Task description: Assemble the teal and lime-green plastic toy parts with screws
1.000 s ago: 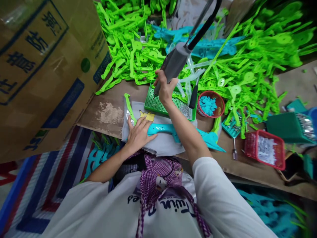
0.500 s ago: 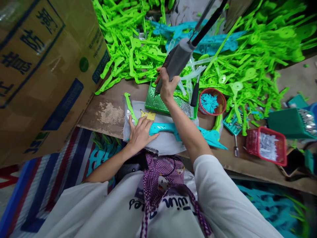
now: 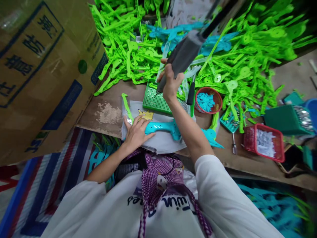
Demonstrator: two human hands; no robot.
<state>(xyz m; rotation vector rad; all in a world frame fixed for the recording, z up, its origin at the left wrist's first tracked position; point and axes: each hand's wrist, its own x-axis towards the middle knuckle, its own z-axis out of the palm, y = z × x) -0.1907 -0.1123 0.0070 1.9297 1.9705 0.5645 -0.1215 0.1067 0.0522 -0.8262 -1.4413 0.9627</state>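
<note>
My right hand (image 3: 171, 85) is wrapped round a grey electric screwdriver (image 3: 187, 49), its thin bit pointing down over the green perforated tray (image 3: 152, 100). Small metal screws lie at the tray's right end, partly behind my forearm. With fingers stretched out, my left hand (image 3: 136, 133) rests flat on the left end of a long blue plastic part (image 3: 162, 126). That part lies across a grey cloth (image 3: 158, 147) with a yellow cartoon print; my right forearm hides some of it. Just beyond my left fingers is a slim lime-green plastic part (image 3: 125, 103).
Lime-green parts (image 3: 133, 46) are heaped at the back. A red basket of small blue pieces (image 3: 205, 101) stands right of the tray, near a black-handled screwdriver (image 3: 191, 93). Farther right are a red basket of pale pieces (image 3: 266, 143) and a green bin (image 3: 278, 119). A cardboard box (image 3: 49, 82) towers at left.
The electric screwdriver in my right hand has shifted slightly right and tilted more, its bit still over the tray. My left hand stays flat on the blue part. The view has shifted a little.
</note>
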